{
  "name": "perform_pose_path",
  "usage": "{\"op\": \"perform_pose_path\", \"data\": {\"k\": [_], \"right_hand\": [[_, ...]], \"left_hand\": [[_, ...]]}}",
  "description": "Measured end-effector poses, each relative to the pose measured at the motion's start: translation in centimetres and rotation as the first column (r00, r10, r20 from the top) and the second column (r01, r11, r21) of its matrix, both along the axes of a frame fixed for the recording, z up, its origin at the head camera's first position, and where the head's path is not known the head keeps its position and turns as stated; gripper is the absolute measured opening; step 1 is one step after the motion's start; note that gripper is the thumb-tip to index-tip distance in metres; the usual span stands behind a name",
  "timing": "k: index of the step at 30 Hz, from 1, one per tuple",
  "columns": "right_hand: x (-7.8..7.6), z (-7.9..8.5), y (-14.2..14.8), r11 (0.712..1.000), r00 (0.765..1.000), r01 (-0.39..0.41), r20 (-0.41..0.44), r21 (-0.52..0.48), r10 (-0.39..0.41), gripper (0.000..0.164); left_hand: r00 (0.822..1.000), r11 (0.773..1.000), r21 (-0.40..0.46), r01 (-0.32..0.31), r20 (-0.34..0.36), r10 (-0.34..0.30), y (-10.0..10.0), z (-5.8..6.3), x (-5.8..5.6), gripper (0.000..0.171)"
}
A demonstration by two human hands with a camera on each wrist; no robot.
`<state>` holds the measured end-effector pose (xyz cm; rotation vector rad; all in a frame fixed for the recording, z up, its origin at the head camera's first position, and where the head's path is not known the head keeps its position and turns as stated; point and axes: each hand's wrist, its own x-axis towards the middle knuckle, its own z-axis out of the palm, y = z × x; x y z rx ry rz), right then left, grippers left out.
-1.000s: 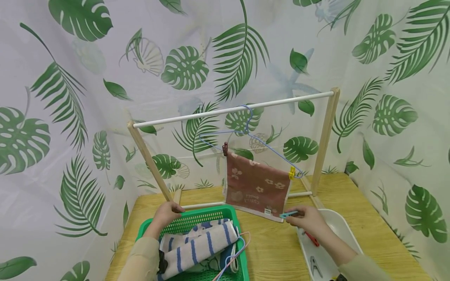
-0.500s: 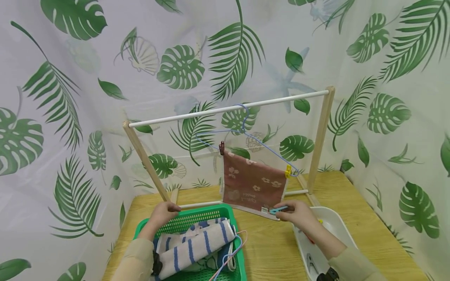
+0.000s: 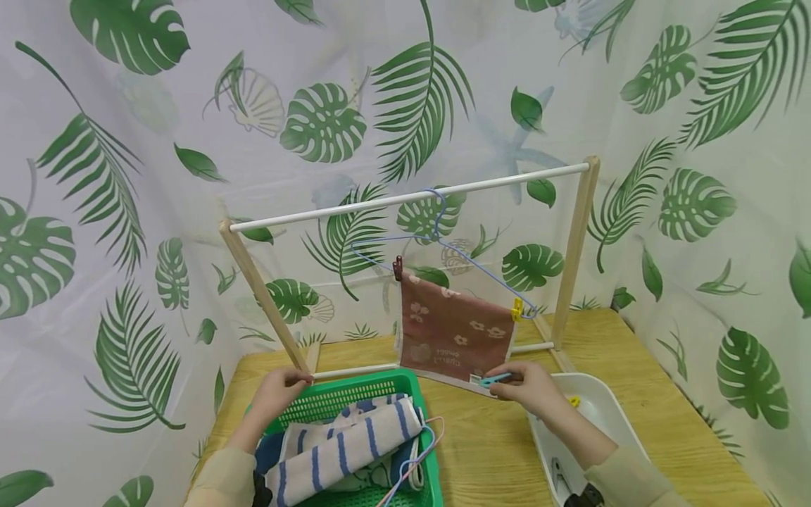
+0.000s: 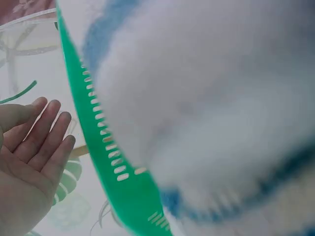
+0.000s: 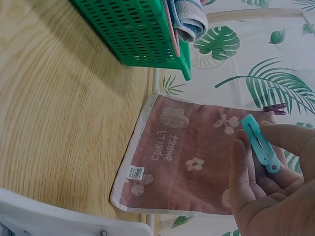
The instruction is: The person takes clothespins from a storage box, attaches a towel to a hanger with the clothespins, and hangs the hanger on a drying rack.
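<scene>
A dusty-pink towel [image 3: 443,331] with white flowers hangs from a blue wire hanger [image 3: 488,267]. At its upper corners a dark red clothespin [image 3: 397,268] and a yellow clothespin [image 3: 517,309] fasten it to the hanger. My right hand [image 3: 529,387] pinches a turquoise clothespin [image 5: 260,143] between thumb and fingers; in the head view it overlaps the towel's lower right part. Beside the green basket's far left rim, my left hand [image 3: 272,398] holds nothing, its fingers [image 4: 47,130] loosely extended near the rack's left leg. Folded striped towels [image 3: 348,451] lie in the basket [image 3: 415,391].
A wooden rack with a white rail [image 3: 355,205] stands across the table [image 3: 481,451]. Pink and blue wire hangers [image 3: 421,461] lean over the basket's right side. At right, a white tray [image 3: 608,408] holds a grey clothespin [image 3: 559,479] and a yellow one [image 3: 574,401].
My right hand has shifted left across the towel's lower edge with the turquoise clothespin. My left hand has drawn back toward me and to the left. The whole head view has turned slightly right.
</scene>
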<state>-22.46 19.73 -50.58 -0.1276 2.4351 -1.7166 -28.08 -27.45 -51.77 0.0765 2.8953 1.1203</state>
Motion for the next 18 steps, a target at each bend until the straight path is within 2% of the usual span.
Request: {"op": "perform_pose_path", "data": {"k": [6, 13, 18], "right_hand": [[0.1, 0.1, -0.2, 1.0, 1.0, -0.007, 0.012, -0.015, 0.007, 0.029], [0.5, 0.2, -0.2, 0.999, 1.0, -0.027, 0.006, -0.02, 0.027, 0.03], [0.5, 0.1, -0.2, 0.999, 0.999, -0.028, 0.02, -0.032, 0.029, 0.031]], "left_hand": [[1.0, 1.0, 0.004, 0.007, -0.025, -0.007, -1.2, 0.7, 2.1, 0.017], [1.0, 1.0, 0.005, 0.013, 0.02, -0.013, -2.8, 1.1, 4.4, 0.016], [0.999, 0.996, -0.088, 0.025, 0.03, -0.022, -3.6, 1.2, 5.9, 0.015]]}}
